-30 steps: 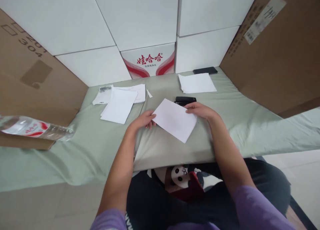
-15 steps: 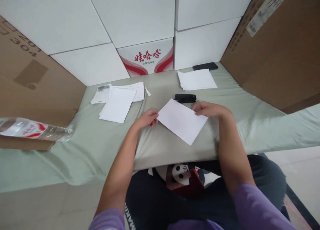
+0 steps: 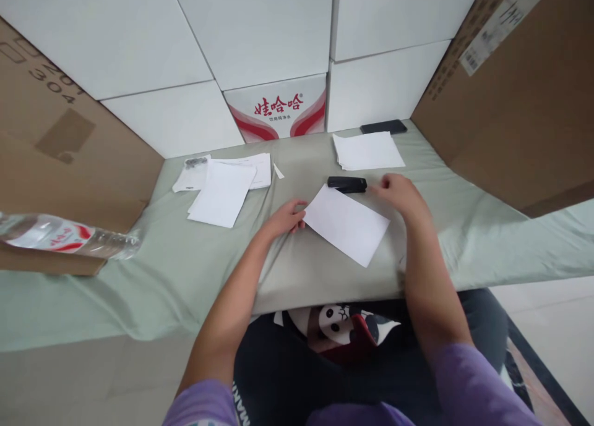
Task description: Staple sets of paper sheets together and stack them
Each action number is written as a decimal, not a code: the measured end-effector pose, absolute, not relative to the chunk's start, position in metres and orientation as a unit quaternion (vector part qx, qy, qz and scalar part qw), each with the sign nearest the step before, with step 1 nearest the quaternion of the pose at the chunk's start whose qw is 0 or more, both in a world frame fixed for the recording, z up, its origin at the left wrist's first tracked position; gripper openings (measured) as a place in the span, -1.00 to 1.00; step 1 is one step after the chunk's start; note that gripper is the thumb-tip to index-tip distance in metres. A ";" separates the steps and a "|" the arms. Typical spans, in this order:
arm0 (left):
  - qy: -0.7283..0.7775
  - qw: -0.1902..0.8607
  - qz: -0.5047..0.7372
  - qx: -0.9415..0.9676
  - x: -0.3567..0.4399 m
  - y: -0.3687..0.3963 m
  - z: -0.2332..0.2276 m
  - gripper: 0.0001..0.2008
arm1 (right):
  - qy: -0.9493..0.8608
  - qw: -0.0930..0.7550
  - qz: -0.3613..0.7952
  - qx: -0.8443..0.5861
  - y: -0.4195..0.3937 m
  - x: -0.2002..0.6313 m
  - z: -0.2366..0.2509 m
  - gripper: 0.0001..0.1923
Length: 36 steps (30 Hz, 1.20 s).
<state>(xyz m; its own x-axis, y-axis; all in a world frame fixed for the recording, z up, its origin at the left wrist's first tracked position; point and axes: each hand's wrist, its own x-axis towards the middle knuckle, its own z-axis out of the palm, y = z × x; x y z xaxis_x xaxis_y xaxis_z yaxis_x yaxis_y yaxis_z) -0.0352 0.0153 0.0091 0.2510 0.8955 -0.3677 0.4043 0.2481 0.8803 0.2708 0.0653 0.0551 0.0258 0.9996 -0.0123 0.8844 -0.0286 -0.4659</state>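
Note:
A white sheet of paper (image 3: 349,225) lies at a slant on the cloth in front of me; whether it is a single sheet, I cannot tell. At its left corner is my left hand (image 3: 286,218), thumb above and fingers below, closed on the edge. Just beyond the paper's far corner rests a black stapler (image 3: 347,184), partly overlapped by it. My right hand (image 3: 398,192) is off the paper, its slightly blurred fingers extended toward the stapler's right end. Whether a fingertip touches the stapler is unclear.
White papers (image 3: 223,194) lie at the left, near a small paper scrap (image 3: 278,170). Another paper stack (image 3: 369,151) and a black phone (image 3: 384,127) are at the back right. A water bottle (image 3: 69,235) and cardboard boxes (image 3: 520,117) flank the cloth-covered surface (image 3: 176,271).
My right hand has let go of the paper's right edge and moved up toward the stapler's end. The paper and my left hand have shifted slightly right in view.

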 end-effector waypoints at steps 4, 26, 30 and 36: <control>0.563 0.546 0.215 0.582 -0.034 0.016 0.008 -0.66 | -0.716 0.207 0.137 -0.653 0.087 0.228 0.080 -0.81; 0.574 0.544 0.221 0.571 -0.033 0.019 0.002 -0.66 | -0.739 0.102 0.184 -0.640 0.161 0.156 0.021 -0.73; 0.573 0.539 0.221 0.576 -0.033 0.019 0.001 -0.65 | -0.738 0.099 0.190 -0.640 0.161 0.156 0.021 -0.71; 0.574 0.531 0.212 0.586 -0.032 0.018 0.005 -0.65 | -0.734 0.087 0.186 -0.647 0.163 0.154 0.020 -0.68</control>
<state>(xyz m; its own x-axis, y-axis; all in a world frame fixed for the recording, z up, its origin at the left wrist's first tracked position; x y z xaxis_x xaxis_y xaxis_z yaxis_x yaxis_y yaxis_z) -0.0318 0.0176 0.0052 0.2500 0.8983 -0.3613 0.4481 0.2234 0.8656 0.1539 0.1626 0.0196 -0.1483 0.9824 -0.1137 0.9179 0.0939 -0.3855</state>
